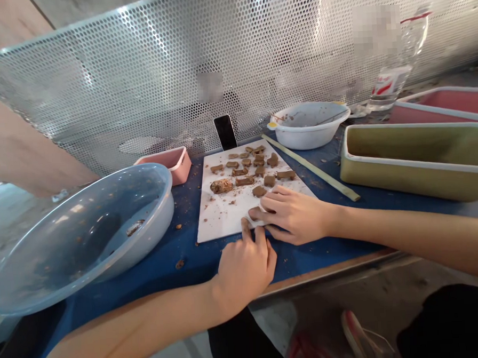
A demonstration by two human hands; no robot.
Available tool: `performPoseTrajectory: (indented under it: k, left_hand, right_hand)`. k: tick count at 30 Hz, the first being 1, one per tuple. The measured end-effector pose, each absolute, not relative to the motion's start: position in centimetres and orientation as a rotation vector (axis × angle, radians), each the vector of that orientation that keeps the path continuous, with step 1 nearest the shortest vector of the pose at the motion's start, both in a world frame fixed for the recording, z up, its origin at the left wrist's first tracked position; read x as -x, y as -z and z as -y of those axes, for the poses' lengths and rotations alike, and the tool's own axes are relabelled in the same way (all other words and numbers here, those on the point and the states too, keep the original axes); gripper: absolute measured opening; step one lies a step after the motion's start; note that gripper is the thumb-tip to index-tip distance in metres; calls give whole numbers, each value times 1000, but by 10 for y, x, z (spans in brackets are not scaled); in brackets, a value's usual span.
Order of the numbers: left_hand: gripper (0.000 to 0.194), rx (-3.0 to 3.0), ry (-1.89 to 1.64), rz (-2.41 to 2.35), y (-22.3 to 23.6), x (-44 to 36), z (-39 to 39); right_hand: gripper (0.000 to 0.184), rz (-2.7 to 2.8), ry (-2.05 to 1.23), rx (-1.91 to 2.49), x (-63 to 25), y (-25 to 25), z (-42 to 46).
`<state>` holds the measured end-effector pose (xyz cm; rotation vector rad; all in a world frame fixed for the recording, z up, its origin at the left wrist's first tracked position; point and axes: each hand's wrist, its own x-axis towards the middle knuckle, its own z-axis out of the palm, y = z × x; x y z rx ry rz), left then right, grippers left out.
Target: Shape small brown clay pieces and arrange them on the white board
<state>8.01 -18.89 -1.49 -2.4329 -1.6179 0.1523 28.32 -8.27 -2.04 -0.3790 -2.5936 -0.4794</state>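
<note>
Near the front edge of a white board (205,229), my right hand (292,213) has its fingers around a small brown lump of clay (254,214), whose left end shows past the fingertips. My left hand (247,264) is just in front, its index finger stretched toward the lump and touching the board or close to it. The other left fingers are bent, and I see nothing held in them. Several small shaped brown clay pieces (269,180) lie beyond my hands in loose rows. To their left is a thicker, crumb-covered roll (221,186).
A blue basin (160,204) stands at left, with a small pink box (182,166) behind it. A phone (225,131) leans on the perforated metal panel (158,87). A pale stick (314,169), white basin (304,135), green planter (415,175) and plastic bottle (392,83) are at right.
</note>
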Motion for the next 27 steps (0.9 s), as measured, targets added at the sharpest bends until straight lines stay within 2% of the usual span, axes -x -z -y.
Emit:
performPoseTrajectory:
  k: [3,13,24,27]
  left_hand:
    - [51,2445,-155,1602,15,-80,187]
    - [51,2449,-143,1604,15,-80,186]
    - [51,2442,-142,1590,15,-79,185]
    - [53,2444,-143,1582,14,-79,185]
  right_hand:
    - [31,2643,472,234,-286,19,74]
    - [31,2655,452,166,-288,21,66]
    - [51,2662,532,142,-290,24,56]
    - [47,2657,544,75,-291,25,55]
